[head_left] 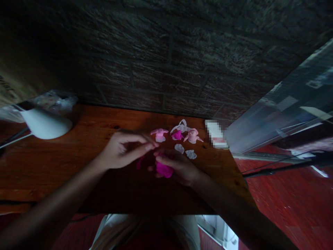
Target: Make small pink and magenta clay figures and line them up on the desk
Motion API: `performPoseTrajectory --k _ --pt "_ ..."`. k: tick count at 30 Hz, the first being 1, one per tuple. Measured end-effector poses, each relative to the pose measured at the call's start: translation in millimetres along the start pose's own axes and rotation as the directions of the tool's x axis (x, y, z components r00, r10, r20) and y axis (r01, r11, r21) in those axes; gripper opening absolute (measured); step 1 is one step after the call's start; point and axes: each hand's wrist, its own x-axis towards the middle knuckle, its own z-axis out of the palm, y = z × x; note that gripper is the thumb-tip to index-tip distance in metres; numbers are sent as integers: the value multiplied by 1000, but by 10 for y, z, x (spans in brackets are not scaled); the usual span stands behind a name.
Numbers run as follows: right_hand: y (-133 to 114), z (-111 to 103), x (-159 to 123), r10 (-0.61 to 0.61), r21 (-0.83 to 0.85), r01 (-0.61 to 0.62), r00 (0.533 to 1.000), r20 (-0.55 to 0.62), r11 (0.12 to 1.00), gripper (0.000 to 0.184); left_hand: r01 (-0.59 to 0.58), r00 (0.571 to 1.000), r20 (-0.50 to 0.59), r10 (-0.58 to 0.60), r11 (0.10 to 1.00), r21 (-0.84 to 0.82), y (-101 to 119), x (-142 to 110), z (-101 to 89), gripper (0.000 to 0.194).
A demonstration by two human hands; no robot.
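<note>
Both my hands meet above the middle of a wooden table [78, 166]. My right hand [179, 166] is closed around a bright magenta soft piece [164, 170], which looks like felt or clay. My left hand [122, 149] pinches its fingertips together right at the top of that piece; what the pinch holds is too small to make out. Just behind my hands lie a light pink small figure [159, 134], a magenta figure with a white loop [178, 133] and another pale pink figure [193, 135]. Two small white pieces [185, 151] rest beside them.
A white lamp head [45, 123] sits at the table's left with crumpled clear plastic [54, 99] behind it. A dark brick-pattern wall [166, 62] backs the table. A blurred white box [215, 133] lies at the back right, next to a slanted glass panel [286, 107]. Red floor [286, 201] shows on the right.
</note>
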Motion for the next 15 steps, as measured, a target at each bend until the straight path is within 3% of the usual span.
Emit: performPoseTrajectory --k 3,6,10,12,15 --pt "-13 -16 -34 88 65 -89 996 14 994 40 21 933 -361 8 997 77 -13 179 -3 30" --pt "-40 -41 -39 80 48 -77 996 -47 996 40 -55 872 -477 110 990 127 -71 316 126 41" --pt "-54 -13 -33 132 52 -127 984 -117 991 42 26 889 -450 87 971 239 -202 262 290 43" --pt "-31 17 -39 205 52 -200 970 -128 978 56 48 908 -411 83 954 297 -251 170 320 42" --pt "9 39 -61 236 25 -235 964 -120 972 68 -71 931 -319 179 944 322 -263 36 364 37"
